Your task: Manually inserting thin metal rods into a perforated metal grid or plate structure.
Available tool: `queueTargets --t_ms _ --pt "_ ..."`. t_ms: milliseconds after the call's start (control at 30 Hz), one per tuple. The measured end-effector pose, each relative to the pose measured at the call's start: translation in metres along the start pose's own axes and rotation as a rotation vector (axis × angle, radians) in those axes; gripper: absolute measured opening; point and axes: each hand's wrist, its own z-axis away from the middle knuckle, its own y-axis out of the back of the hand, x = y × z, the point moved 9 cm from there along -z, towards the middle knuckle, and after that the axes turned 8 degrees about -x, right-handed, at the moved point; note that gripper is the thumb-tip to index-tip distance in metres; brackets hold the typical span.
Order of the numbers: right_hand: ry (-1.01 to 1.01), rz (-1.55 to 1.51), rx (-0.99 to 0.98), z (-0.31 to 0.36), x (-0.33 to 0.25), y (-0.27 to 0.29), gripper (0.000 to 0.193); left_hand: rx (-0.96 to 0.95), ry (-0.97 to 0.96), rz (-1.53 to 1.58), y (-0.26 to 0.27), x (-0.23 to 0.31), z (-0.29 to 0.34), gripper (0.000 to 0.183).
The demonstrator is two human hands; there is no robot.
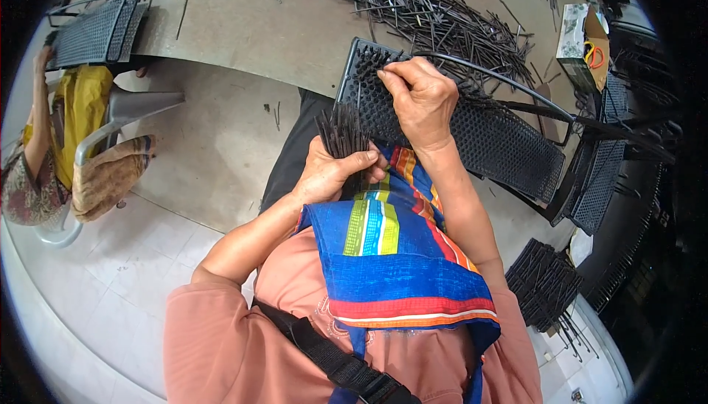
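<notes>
Okay, left grip clamped round dark sticks; right grip pinched together, can't tell on what. I'd bring each stick in square to the perforated panel.

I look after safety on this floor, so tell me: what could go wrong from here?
The bundle of dark sticks has its upper ends loose above the left hand; if that grip eases, some could slip out and scatter.

The right hand is pinched close over the perforated panel, near short dark pieces crowded at one end; a slip might knock them askew.

The pile of sticks lies loose on the table; a bump could spread it.
</notes>
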Motion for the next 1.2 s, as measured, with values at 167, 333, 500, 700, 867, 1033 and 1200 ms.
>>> queueTargets --t_ms 167,333,500,700,867,1033,1200 --pt "0.079 -0.011 -0.050 -0.006 -0.006 -0.003 0.007 -0.028 0.021 0.013 -0.006 -0.003 0.001 0.008" --pt "0.146 0.030 -0.157 -0.007 -0.014 -0.012 0.007 -0.031 0.033 0.008 -0.005 -0.005 0.000 0.009" --pt "0.083 -0.041 -0.133 0.002 -0.008 -0.004 0.011 -0.075 0.024 0.030 -0.008 -0.006 0.003 0.010" --pt "-0.534 -1.151 -0.343 0.044 0.036 -0.044 0.008 -0.122 0.067 -0.078 -0.010 -0.015 -0.001 0.012" --pt "-0.375 -0.987 0.160 0.036 0.056 0.006 0.007 0.034 0.088 -0.035 0.001 -0.017 -0.001 0.017" --pt "-0.275 -0.951 0.271 0.030 0.052 0.012 0.007 0.164 0.097 -0.019 0.006 -0.016 0.000 0.022" --pt "-0.217 -0.784 0.256 0.032 0.051 0.006 0.009 0.159 0.116 0.020 0.010 -0.019 -0.002 0.018"
